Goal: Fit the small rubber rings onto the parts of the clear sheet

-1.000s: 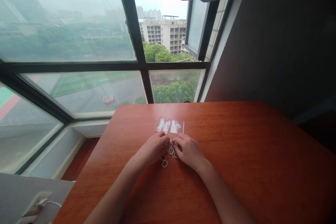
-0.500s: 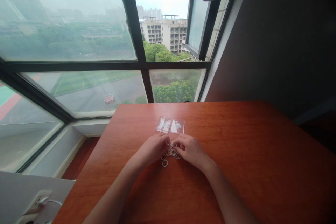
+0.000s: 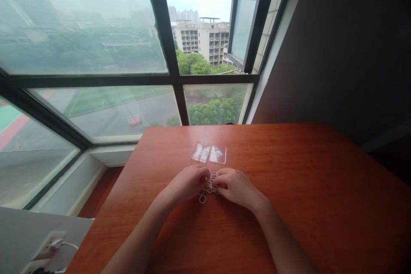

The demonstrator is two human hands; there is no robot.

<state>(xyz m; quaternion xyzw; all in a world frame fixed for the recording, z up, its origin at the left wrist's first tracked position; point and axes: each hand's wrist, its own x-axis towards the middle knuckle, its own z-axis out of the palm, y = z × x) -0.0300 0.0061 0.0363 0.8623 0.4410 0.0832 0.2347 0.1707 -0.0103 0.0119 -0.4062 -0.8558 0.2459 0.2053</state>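
Note:
A small heap of pale metal rings (image 3: 208,187) lies on the red-brown wooden table (image 3: 289,205). My left hand (image 3: 189,182) and my right hand (image 3: 233,184) rest on the table on either side of the heap. Their curled fingertips meet over the rings and pinch among them. What each pinch holds is too small to make out. One ring (image 3: 202,199) lies apart, just below the left hand. Two clear plastic card sleeves (image 3: 209,153) lie flat a little beyond the hands.
A large window with dark frames (image 3: 170,79) rises behind the table's far edge. A dark wall stands to the right. At the lower left a white socket with a plugged cable (image 3: 51,246) sits on a grey ledge.
Both hands stayed at the heap, fingertips shifting slightly among the rings. The view tilted a little.

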